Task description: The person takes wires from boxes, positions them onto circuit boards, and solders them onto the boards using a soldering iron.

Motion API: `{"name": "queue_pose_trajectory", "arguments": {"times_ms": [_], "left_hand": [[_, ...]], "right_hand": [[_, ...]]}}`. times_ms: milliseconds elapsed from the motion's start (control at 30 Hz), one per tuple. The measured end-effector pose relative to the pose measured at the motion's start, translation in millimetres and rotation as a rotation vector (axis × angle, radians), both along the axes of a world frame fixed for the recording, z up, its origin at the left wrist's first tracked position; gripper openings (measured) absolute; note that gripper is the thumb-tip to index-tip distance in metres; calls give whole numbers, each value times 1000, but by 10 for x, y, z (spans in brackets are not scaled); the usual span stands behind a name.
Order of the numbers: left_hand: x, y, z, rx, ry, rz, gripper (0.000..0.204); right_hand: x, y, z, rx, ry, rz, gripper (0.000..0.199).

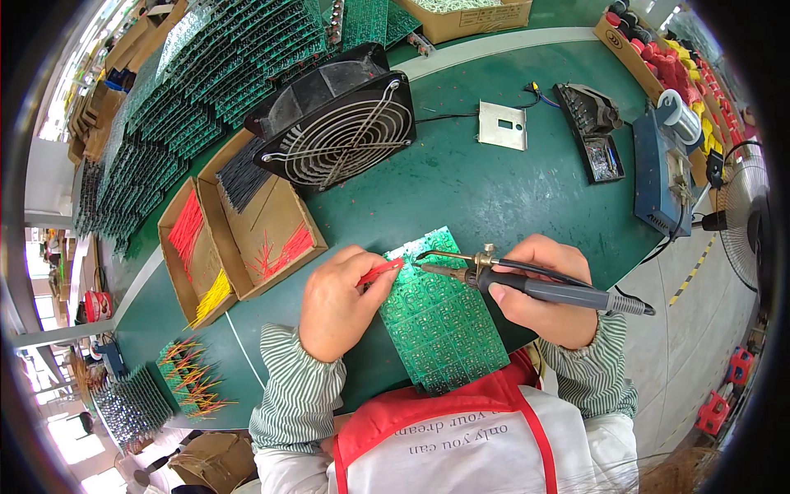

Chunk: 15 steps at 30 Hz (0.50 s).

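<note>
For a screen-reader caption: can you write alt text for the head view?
A right hand holds a grey-handled soldering iron over a green circuit board panel, while the left hand pinches a short red wire against it, on a green workbench.

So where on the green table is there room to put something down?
Bare green table lies between the black fan, the small metal plate and the circuit board. Another free patch is below the cardboard boxes, left of the left hand. The far left is crowded with stacked boards.
</note>
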State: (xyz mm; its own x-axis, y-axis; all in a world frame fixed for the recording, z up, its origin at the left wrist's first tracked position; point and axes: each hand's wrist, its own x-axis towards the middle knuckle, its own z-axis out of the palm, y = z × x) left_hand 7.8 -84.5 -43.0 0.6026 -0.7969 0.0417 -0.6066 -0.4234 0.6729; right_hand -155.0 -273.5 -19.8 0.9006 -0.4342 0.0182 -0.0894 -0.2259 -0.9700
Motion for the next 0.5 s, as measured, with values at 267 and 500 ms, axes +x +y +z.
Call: {"name": "queue_pose_trajectory", "arguments": {"times_ms": [267, 500], "left_hand": [[9, -19, -20, 32, 32, 5, 11], [10, -19, -29, 32, 40, 14, 10]], "right_hand": [[57, -12, -32, 13, 15, 18, 16], [27, -44, 22, -7, -11, 3, 16]]}}
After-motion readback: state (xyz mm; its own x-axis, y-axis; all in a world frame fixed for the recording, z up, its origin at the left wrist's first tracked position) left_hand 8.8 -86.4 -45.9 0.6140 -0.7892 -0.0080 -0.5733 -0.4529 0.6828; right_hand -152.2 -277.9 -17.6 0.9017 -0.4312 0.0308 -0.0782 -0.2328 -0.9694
